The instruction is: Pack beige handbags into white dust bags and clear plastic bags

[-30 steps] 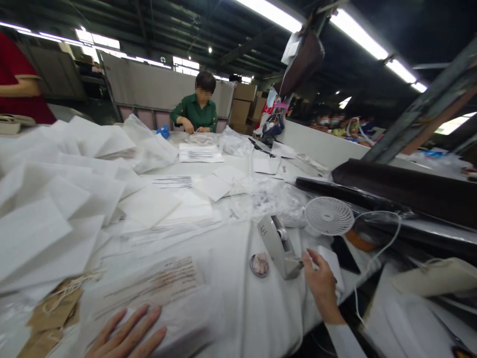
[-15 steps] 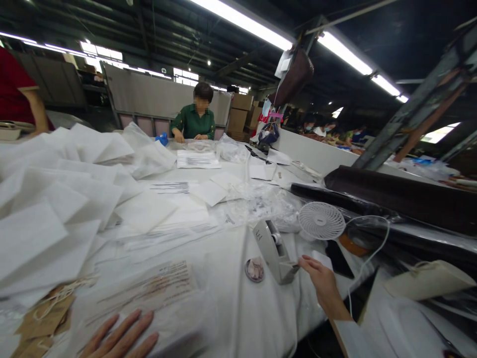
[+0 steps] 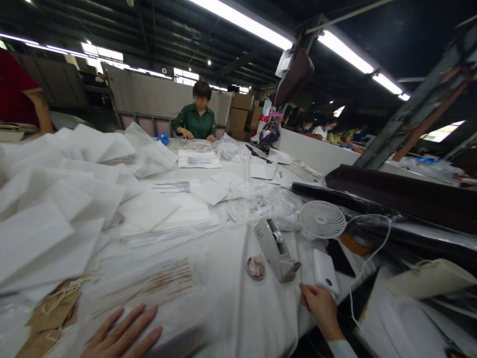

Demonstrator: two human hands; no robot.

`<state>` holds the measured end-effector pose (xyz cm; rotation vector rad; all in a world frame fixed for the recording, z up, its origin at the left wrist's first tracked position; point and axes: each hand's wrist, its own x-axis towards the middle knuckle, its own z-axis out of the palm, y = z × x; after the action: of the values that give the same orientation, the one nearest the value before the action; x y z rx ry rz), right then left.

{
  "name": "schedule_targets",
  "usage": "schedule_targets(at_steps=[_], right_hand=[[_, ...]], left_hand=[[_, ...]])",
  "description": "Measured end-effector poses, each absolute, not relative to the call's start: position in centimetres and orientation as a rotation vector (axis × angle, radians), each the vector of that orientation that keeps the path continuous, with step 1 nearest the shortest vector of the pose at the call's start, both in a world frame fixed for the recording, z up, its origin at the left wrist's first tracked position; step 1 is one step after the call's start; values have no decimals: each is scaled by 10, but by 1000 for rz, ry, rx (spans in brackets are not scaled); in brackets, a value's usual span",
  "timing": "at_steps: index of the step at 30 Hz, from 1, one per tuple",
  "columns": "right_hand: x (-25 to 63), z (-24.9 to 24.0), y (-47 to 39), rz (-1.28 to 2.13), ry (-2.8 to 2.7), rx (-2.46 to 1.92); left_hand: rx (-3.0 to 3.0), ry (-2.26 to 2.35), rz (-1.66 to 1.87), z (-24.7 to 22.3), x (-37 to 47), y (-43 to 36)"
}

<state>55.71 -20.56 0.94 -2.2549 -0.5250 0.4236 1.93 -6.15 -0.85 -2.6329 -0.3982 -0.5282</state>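
Saw a wide desk (image 3: pixel 228 248), spread with a white cover. At the left, found a spilling heap of white sheets (image 3: pixel 70 199), overlapping at all angles, and nearer the front, brown tags (image 3: pixel 55 308) with pale strings. Beside the tags, found a flat translucent packet (image 3: pixel 149 288) with lines of print. Right of that, saw a small round item (image 3: pixel 256 267) just beside a grey tape dispenser (image 3: pixel 272 248). Beyond those, noted crumpled clear plastic (image 3: pixel 261 204) and a white fan (image 3: pixel 322 219). Near the right edge, saw a white oblong device (image 3: pixel 325 271) next to a dark flat slab (image 3: pixel 341 258). Farther off, found a printed white stack (image 3: pixel 199 159) and a blue object (image 3: pixel 163 138).
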Motion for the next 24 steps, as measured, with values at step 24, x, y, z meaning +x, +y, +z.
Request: schedule_targets(at_steps=[24], right_hand=[[263, 127, 6, 822, -3218, -1145]], left_hand=[[-3066, -838, -309, 30, 19, -77]])
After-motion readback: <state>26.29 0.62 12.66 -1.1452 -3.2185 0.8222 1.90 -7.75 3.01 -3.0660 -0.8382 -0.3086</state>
